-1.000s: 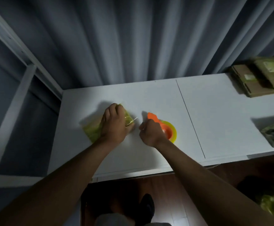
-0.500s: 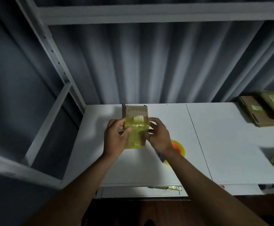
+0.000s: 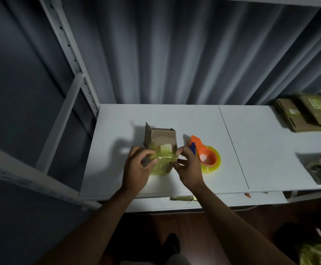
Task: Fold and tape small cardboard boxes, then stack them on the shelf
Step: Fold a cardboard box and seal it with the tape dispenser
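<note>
At the centre of the frame a small cardboard box (image 3: 160,144) sits on the white shelf board (image 3: 261,150), its far flaps open and its near end wrapped in yellow tape. The left hand (image 3: 136,169) pinches the tape at the box's left side; the right hand (image 3: 190,169) pinches it at the right. Just right of them lies an orange tape dispenser (image 3: 205,155). Flattened cardboard boxes (image 3: 307,113) are stacked at the right edge
</note>
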